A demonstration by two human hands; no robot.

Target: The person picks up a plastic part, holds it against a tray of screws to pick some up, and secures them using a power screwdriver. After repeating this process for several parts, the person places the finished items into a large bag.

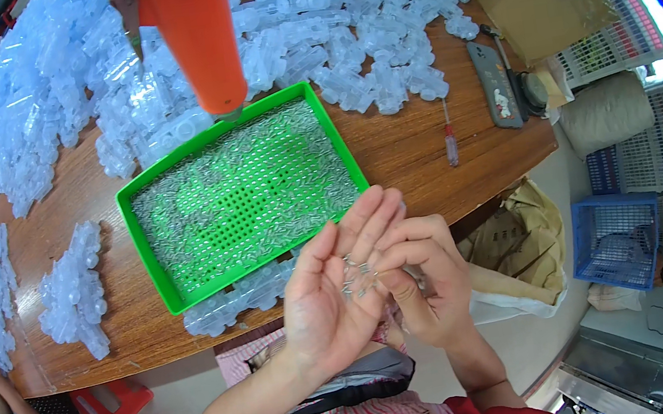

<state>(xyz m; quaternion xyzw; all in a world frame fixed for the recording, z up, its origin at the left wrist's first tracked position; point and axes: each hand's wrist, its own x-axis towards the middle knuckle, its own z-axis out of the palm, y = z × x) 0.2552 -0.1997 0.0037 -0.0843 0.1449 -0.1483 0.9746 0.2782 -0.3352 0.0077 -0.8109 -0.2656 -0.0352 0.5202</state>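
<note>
My left hand is turned palm up over the near right corner of a green perforated tray. Several small silvery metal pins lie in its cupped palm. Beside it, my right hand has thumb and fingertips drawn together at the edge of that palm, right by the pins; anything between the fingertips is too small to make out. Loose metal pieces of the same sort are scattered over the tray's bottom. Clear plastic parts stand in a row along the tray's near side.
Heaps of clear plastic parts cover the table's left and far sides. An orange tool hangs over the tray's far edge. To the right lie a screwdriver and a phone. Another person's arm shows at far left.
</note>
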